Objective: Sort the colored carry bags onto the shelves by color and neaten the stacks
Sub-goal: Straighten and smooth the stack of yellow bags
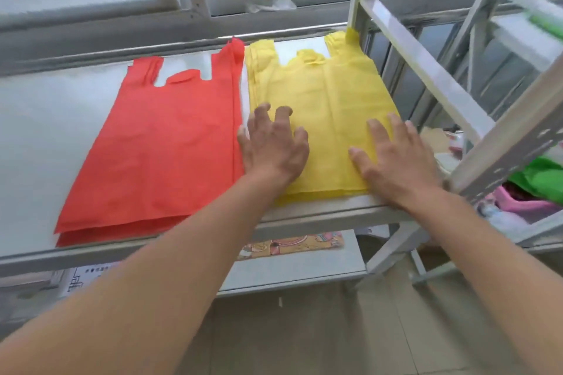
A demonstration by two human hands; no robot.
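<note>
Shelf: I am looking down on a pale metal shelf (45, 137), with a window frame behind it and a grey upright at its right end
Red bags: a flat stack of red bags (158, 143) lies left of the middle of the shelf, handles pointing to the window, the bottom edges fanned a little at the front lip
Gap: a thin strip of bare shelf shows between the red stack and the yellow one, so they lie just beside each other, apart along most of their length
Left hand: my left hand (274, 146) rests on the left part of the yellow stack, close to the gap; fingers spread and bent at the knuckles, the tips pressing down on the cloth, nothing held
Yellow bags: the stack of yellow bags (329, 94) sits at the right end of the shelf, handles to the window, one handle touching the grey upright
Right hand: my right hand (396, 158) lies flat on the near right corner of the yellow stack, fingers straight and a little apart, the heel over the front lip of the shelf
Lower shelf: printed paper (292, 245) shows on the level beneath
Far right: green bags (539, 176) and something pink (524, 201) lie bunched on a neighbouring rack, partly hidden by its frame
</note>
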